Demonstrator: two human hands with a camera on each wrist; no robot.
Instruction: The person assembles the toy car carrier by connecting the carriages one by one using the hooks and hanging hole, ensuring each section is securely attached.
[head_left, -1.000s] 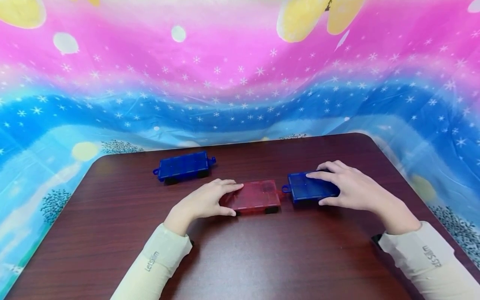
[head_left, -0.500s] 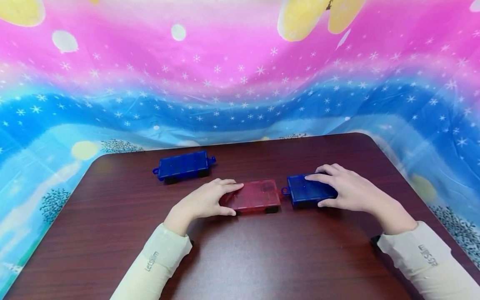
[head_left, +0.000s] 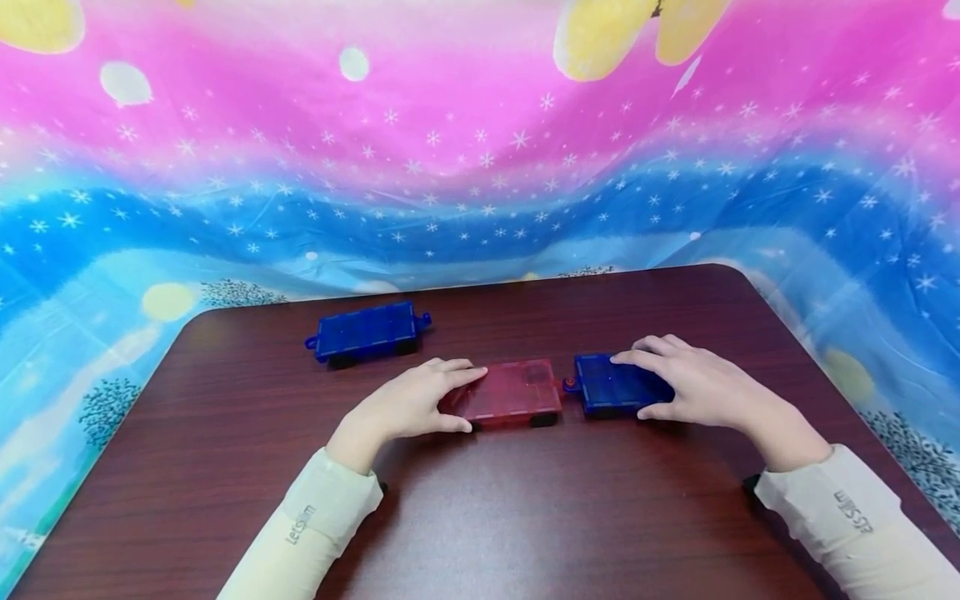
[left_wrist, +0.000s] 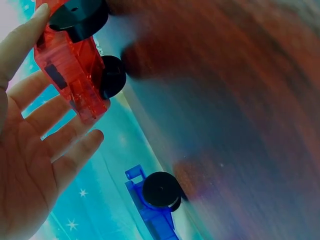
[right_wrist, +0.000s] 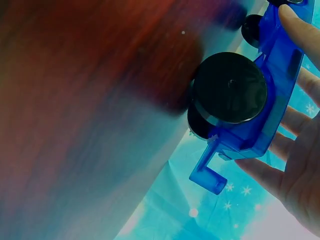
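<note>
In the head view, my left hand [head_left: 414, 398] holds a see-through red toy wagon [head_left: 510, 393] by its left end, thumb on the near side. My right hand [head_left: 712, 385] grips a see-through blue toy wagon [head_left: 617, 385] at its right end. Between them, the blue ring [head_left: 571, 385] sits over the red wagon's hitch, with a bit of red showing inside it. The left wrist view shows my thumb on the red wagon [left_wrist: 70, 67] beside its black wheels. In the right wrist view, a blue hook [right_wrist: 210, 179] sticks out from the blue wagon [right_wrist: 250, 135] below a large black wheel.
A second blue wagon [head_left: 366, 332], with a ring at its left end and a hook at its right, stands farther back on the brown table [head_left: 480, 517]. Behind the table hangs a patterned pink and blue cloth [head_left: 450, 167].
My right hand has brought the blue wagon slightly down and nearer, and its ring now sits around the red hitch. The left hand and the red wagon stay in place.
</note>
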